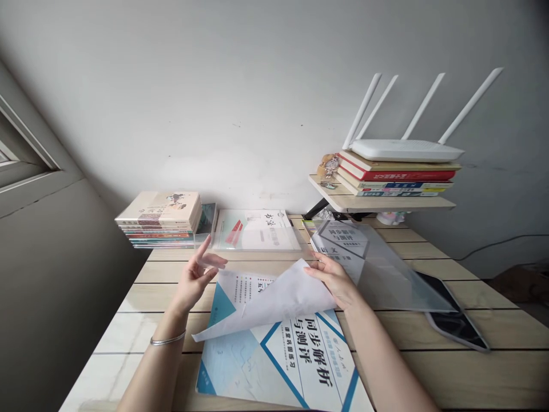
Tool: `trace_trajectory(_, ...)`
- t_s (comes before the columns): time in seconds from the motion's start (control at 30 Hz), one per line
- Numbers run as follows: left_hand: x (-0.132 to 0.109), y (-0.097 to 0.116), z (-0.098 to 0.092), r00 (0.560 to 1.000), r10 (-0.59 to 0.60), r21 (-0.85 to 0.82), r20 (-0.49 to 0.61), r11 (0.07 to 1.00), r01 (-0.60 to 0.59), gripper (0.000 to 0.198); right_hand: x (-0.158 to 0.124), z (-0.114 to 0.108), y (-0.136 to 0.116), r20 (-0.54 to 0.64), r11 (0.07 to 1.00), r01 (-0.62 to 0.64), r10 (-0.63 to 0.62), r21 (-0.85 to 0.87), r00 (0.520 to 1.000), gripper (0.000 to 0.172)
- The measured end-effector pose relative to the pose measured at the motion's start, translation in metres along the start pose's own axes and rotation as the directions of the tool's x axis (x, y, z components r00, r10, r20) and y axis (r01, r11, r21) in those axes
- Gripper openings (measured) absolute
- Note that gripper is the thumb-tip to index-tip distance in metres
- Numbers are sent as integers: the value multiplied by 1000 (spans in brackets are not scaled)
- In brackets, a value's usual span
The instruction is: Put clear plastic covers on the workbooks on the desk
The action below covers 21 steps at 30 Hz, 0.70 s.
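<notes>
A blue-and-white workbook (300, 366) lies flat in front of me. Over its upper part curls a white paper sheet (274, 297), its left corner reaching past the cover. My right hand (332, 280) pinches this sheet at its upper right, thumb on top. A clear plastic sheet (257, 254) stretches between both hands and is hard to make out. At its left end is my left hand (198, 277), fingers apart and index finger pointing up; whether it touches the plastic I cannot tell. Another clear sheet (394, 280) lies to the right, partly over a grey-white book (341, 246).
Books are stacked (158, 220) at the back left, beside a white-covered book (261, 229). At right, a small raised shelf (377, 203) bears books and a white router (407, 150) with upright antennas. A dark tablet or phone (454, 320) lies near the right edge.
</notes>
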<state>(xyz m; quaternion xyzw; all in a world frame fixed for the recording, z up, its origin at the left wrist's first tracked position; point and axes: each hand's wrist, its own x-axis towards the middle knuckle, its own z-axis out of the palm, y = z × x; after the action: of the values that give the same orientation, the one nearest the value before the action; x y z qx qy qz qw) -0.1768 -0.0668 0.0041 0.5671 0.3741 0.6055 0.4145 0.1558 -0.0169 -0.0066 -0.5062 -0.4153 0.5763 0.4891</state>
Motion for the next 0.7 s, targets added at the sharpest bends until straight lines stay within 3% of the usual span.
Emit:
trace_trajectory(0.23, 0, 5, -1, 998, -54, 5, 18, 999, 54, 81, 2, 4, 2, -82, 988, 110, -119, -113, 989, 46)
trace_trajectory(0.4, -1, 6, 2, 998, -68, 32, -6, 997, 68, 83, 1, 8, 3, -141, 973, 163, -186, -161, 972, 47)
trace_trajectory(0.7, 1, 8, 15, 986, -81, 78, -144, 993, 93, 69, 0, 3, 0, -41, 984, 143, -148, -109, 988, 59)
